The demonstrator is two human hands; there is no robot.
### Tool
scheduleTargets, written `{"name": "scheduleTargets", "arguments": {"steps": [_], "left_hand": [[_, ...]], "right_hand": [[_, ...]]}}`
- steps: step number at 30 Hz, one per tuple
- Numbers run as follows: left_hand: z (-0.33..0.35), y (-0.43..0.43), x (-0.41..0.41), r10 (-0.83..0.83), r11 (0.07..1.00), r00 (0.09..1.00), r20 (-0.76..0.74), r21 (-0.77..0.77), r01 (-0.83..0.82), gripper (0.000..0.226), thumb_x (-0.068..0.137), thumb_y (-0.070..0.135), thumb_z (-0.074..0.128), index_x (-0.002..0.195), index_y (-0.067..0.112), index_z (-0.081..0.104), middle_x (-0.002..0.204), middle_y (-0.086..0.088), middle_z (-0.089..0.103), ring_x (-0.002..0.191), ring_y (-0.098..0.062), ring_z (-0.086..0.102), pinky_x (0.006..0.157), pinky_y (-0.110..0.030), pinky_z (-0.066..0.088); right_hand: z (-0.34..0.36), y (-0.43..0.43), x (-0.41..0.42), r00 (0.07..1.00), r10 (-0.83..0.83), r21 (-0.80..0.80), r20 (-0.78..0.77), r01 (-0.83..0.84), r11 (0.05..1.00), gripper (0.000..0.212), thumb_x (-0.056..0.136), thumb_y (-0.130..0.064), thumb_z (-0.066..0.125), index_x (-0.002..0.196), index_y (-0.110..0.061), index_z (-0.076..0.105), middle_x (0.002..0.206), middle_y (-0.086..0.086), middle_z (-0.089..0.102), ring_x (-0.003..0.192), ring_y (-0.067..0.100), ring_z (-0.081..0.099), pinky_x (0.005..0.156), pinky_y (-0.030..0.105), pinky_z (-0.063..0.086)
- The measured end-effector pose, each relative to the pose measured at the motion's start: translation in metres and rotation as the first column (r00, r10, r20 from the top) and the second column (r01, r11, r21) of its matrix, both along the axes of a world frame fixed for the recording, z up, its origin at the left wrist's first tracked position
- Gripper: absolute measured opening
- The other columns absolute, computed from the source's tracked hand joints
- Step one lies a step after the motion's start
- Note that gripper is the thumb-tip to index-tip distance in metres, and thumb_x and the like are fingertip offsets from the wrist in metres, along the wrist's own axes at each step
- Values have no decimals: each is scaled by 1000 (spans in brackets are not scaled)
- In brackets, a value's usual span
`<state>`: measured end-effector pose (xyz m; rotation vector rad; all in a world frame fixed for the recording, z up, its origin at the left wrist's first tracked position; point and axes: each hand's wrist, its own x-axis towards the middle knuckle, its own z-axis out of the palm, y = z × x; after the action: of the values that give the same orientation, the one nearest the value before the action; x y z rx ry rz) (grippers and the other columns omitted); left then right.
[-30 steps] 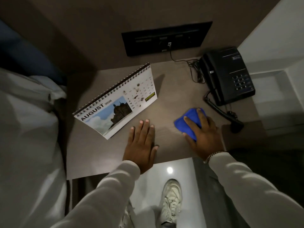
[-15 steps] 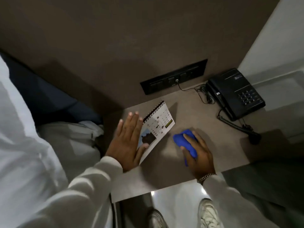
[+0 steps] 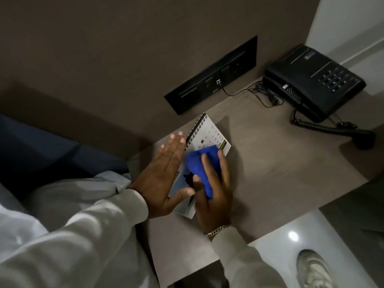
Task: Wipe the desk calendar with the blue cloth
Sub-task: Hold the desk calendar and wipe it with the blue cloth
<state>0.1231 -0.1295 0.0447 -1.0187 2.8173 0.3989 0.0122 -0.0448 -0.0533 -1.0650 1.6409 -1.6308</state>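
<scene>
A white spiral-bound desk calendar (image 3: pixel 209 132) stands on the brown desk (image 3: pixel 280 173), its date grid facing up and right. My left hand (image 3: pixel 164 175) lies flat against its spiral side with fingers straight, the thumb across the front page. My right hand (image 3: pixel 214 183) presses a folded blue cloth (image 3: pixel 197 163) onto the calendar's front, over the picture and lower dates. Most of the page is hidden under cloth and hands.
A black telephone (image 3: pixel 311 82) with its coiled cord sits at the back right of the desk. A black socket panel (image 3: pixel 212 75) is set in the brown wall behind. A bed with white linen (image 3: pixel 72 190) lies to the left. A white shoe (image 3: pixel 311 267) stands on the glossy floor.
My right hand has carried the blue cloth from the desk onto the calendar's front. My left hand stays against the calendar's left side. The view has shifted left.
</scene>
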Motion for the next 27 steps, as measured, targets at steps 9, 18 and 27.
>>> {"name": "scheduleTargets", "arguments": {"steps": [9,18,27], "left_hand": [[-5,-1,-1,-44,999,997,-56,11,45,99,84,78,20,152,13,-12,164,-2,-14,152,-20,-12,123,-40,0],[-2,0,-4,-33,999,999,-16,30,33,102,84,78,19,153,9,-10,165,-12,-9,152,-25,-11,119,-59,9],[-2,-1,-2,-55,998,998,-23,12,55,101,87,73,25,152,3,-5,165,-10,-8,152,-30,-7,120,-52,6]], "right_hand": [[-23,1,33,975,-77,19,-208,83,996,54,97,-58,28,143,-31,35,158,17,22,151,7,2,120,13,3],[-30,-19,25,978,-210,21,-5,210,977,47,95,-55,35,138,-38,39,157,8,23,144,29,32,111,48,42],[-15,-56,3,942,-327,-7,76,328,945,45,93,-39,50,137,-39,41,157,8,30,143,21,34,108,43,45]]}}
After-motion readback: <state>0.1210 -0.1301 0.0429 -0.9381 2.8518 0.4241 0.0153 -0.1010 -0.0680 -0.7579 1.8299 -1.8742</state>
